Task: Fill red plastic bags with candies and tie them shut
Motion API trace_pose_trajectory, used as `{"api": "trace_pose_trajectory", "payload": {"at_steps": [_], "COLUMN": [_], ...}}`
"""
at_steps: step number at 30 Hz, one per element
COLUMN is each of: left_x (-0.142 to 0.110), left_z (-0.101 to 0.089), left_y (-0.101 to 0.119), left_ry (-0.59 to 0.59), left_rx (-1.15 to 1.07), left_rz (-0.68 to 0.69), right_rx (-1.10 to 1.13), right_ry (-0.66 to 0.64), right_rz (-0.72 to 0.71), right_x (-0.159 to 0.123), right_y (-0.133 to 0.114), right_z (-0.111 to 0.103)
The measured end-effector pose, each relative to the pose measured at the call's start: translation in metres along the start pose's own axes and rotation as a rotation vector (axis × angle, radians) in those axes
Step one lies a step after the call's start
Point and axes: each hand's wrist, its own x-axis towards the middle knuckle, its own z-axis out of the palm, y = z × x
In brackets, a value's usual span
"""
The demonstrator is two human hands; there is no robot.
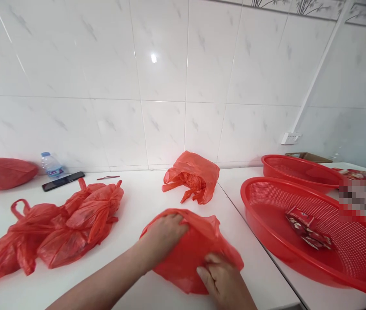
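Note:
A thin red plastic bag [186, 258] is spread in front of me, just above or on the white table; its contact with the tabletop is unclear. At its upper left edge, my left hand [168, 232] is closed on the plastic, its fingertips partly hidden by the folds. Lower right, my right hand [220, 275] pinches the bag between thumb and curled fingers. Behind it lies another red bag [199, 168], its mouth facing me with crumpled red plastic inside. Several filled, tied red bags [73, 228] are grouped to the left.
A large red perforated basket [250, 202] holding a few small red packets [308, 228] stands at right, with a second red basket [267, 161] behind. At back left are a water bottle [51, 165], a phone [63, 181] and a red bundle [2, 173]. A tiled wall closes the back.

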Motion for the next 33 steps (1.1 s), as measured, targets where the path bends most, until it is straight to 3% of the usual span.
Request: {"api": "trace_pose_trajectory", "payload": {"at_steps": [4,7,11,15,17,19,20,22,25,27,30,33], "left_x": [0.004,0.0,-0.004,-0.01,-0.014,-0.018,-0.019,-0.021,-0.021,-0.022,-0.022,-0.022], "left_z": [0.004,0.006,0.01,0.014,0.019,0.026,0.029,0.032,0.028,0.022,0.016,0.018], "left_y": [-0.022,-0.024,-0.018,-0.016,-0.02,-0.027,-0.031,-0.037,-0.039,-0.036,-0.032,-0.028], "left_ry": [0.022,0.011,-0.01,0.13,0.296,0.426,0.438,0.328,0.102,0.06,0.086,0.099], "left_rx": [0.012,-0.077,-0.255,-0.42,-0.386,-0.375,-0.425,-0.671,-1.153,-1.425,-1.728,-1.881], "left_rz": [-0.056,-0.002,0.082,0.172,0.094,-0.106,-0.233,-0.46,-0.628,-0.665,-0.719,-0.762], "right_rx": [0.107,0.156,0.103,0.149,0.154,0.141,0.132,0.118,0.102,0.049,-0.085,-0.042], "right_ry": [0.006,0.055,0.027,0.071,0.087,0.103,0.118,0.186,0.349,0.461,0.576,0.51], "right_rz": [0.104,0.204,0.359,0.417,0.42,0.399,0.372,0.269,0.035,-0.052,0.075,0.318], "right_x": [-0.006,0.0,0.016,0.031,0.035,0.035,0.034,0.029,0.02,0.018,0.024,0.033], "right_y": [0.006,0.004,0.009,0.023,0.025,0.022,0.019,0.011,-0.001,-0.002,0.019,0.067], "right_z": [-0.012,-0.018,-0.016,-0.01,-0.009,-0.011,-0.013,-0.022,-0.051,-0.085,-0.145,-0.193]}}
